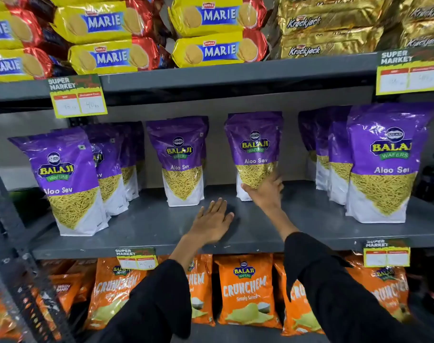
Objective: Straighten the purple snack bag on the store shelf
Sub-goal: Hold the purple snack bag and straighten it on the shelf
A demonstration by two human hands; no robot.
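Observation:
A purple and white Aloo Sev snack bag [254, 149] stands upright on the grey middle shelf [161, 229], right of centre. My right hand [265, 191] wraps around its lower front, fingers curled on the bag's bottom part. My left hand [212, 222] lies flat on the bare shelf surface in front of the bag, fingers spread and holding nothing. Both arms wear black sleeves.
More purple Aloo Sev bags stand at the left [69, 181], centre [181, 159] and right [384, 164]. Yellow Marie packs [211, 33] and gold Krackjack packs [332, 26] fill the shelf above. Orange Crunchem bags [245, 290] sit below. Price tags [78, 97] hang from shelf edges.

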